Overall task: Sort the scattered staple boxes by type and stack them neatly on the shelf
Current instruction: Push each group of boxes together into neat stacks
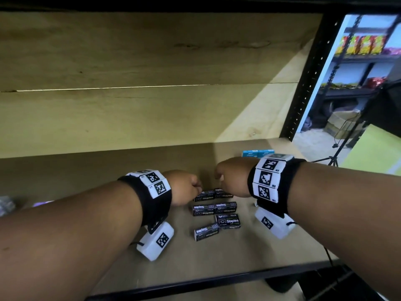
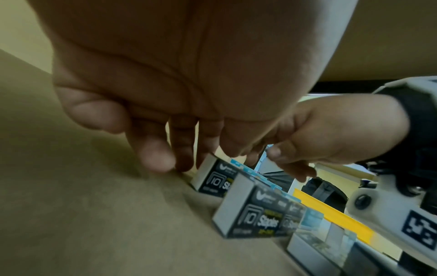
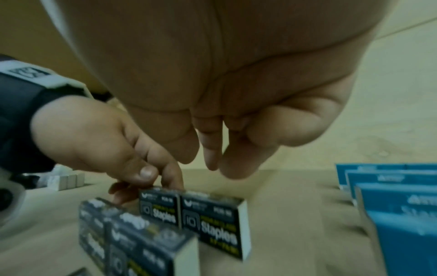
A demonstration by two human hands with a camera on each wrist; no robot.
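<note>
Left hand [image 1: 184, 186] reaches palm-down over the tan wooden shelf board [image 1: 108, 170], fingers [image 2: 153, 155] extended and loosely apart, tips touching the far pair of small black cardboard boxes [image 1: 213, 195] printed "10 Staples" in white. Right hand [image 1: 232, 174] hovers just above the same pair, fingers relaxed, gripping nothing. Nearer the wrists sit more black "Staples" boxes [image 1: 214, 210]. Beyond the right hand stand blue "Staples" boxes [image 1: 258, 153]. Bare board stretches left of the left hand.

Dim shelf interior, blurred wrist views
</note>
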